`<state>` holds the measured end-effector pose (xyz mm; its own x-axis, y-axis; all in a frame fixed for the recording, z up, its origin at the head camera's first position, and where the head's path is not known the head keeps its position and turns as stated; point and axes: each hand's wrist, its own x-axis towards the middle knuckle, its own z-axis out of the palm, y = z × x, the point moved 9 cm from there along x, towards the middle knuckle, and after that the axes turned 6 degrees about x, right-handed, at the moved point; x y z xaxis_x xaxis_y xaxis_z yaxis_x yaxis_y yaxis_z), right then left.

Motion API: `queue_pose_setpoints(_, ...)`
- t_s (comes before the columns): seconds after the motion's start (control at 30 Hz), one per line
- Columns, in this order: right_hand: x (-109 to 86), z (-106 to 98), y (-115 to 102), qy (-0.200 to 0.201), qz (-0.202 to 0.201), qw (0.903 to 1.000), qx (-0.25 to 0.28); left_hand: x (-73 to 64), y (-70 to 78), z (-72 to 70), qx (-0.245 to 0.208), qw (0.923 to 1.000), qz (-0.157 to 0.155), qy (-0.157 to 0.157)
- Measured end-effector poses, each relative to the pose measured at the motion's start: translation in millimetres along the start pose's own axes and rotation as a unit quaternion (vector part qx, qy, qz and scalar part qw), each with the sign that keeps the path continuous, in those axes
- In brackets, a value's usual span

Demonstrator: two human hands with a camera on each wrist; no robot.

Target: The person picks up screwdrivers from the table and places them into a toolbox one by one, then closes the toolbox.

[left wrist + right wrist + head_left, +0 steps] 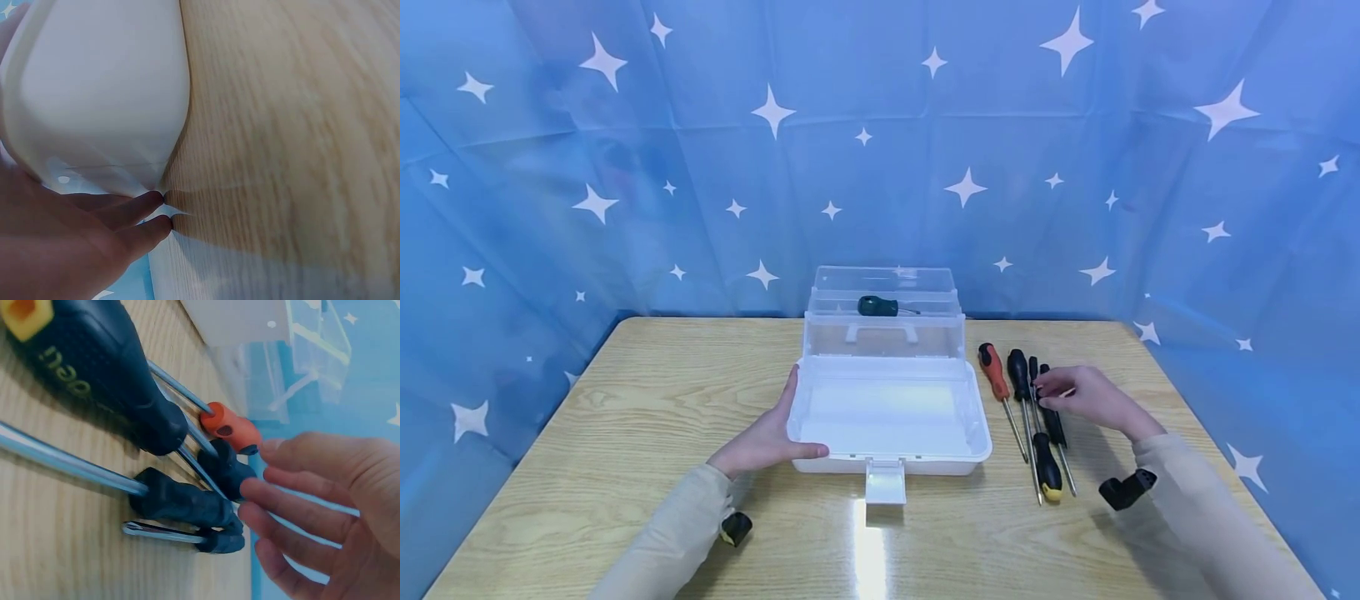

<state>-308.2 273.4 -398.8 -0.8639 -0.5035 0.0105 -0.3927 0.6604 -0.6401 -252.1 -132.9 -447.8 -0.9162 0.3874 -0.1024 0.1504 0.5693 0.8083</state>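
Observation:
A white toolbox (887, 412) stands with its clear lid (883, 333) raised at the back and its front latch (885, 482) hanging down. My left hand (775, 429) holds the box at its front left corner, thumb on the front rim and fingers along the left side. In the left wrist view, fingertips (159, 200) reach low on the box wall. Over the screwdrivers on the right, my right hand (1086, 398) hovers with thumb and fingers apart, holding nothing. Nearest to it are black-handled screwdrivers (181, 500); beside them lies a red-handled screwdriver (231, 428).
A green-handled screwdriver (878, 306) lies in a clear tray at the raised lid. Toward the front right, a black screwdriver with a yellow end (1047, 467) points its shaft away. Behind the wooden table (700, 367) hangs a blue starred cloth (865, 183).

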Motion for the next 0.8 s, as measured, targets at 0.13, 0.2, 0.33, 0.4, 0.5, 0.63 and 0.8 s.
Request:
queue_pose_setpoints(0.13,-3.9,1.1,7.8,0.010,0.036,0.9993,0.006,0.0,-0.7,-0.4,-0.001,1.0000,0.001,0.001)
queue_pose_setpoints(0.2,-5.6,1.5,11.2,0.014,0.046,0.9988,0.005,0.2,-0.7,-0.3,-0.006,1.0000,0.003,0.001)
queue_pose_setpoints(0.33,-8.8,0.9,16.8,0.030,0.054,0.9981,-0.002,0.1,-0.4,-0.6,-0.013,0.9999,0.007,0.001)
queue_pose_setpoints(0.4,-10.2,0.2,19.3,0.042,0.058,0.9974,-0.006,0.0,-0.2,-0.9,-0.013,0.9999,0.007,0.002)
queue_pose_setpoints(0.5,-12.4,0.3,23.5,0.058,0.070,0.9958,-0.012,-0.2,-0.2,-1.5,-0.009,0.9999,0.004,0.003)
queue_pose_setpoints(0.63,-15.4,3.0,29.0,0.072,0.091,0.9928,-0.027,-0.1,-1.1,-1.3,-0.010,0.9999,-0.001,0.002)
queue_pose_setpoints(0.8,-18.0,6.4,35.8,0.087,0.117,0.9889,-0.028,0.5,-2.2,-0.6,-0.010,0.9999,-0.006,0.000)
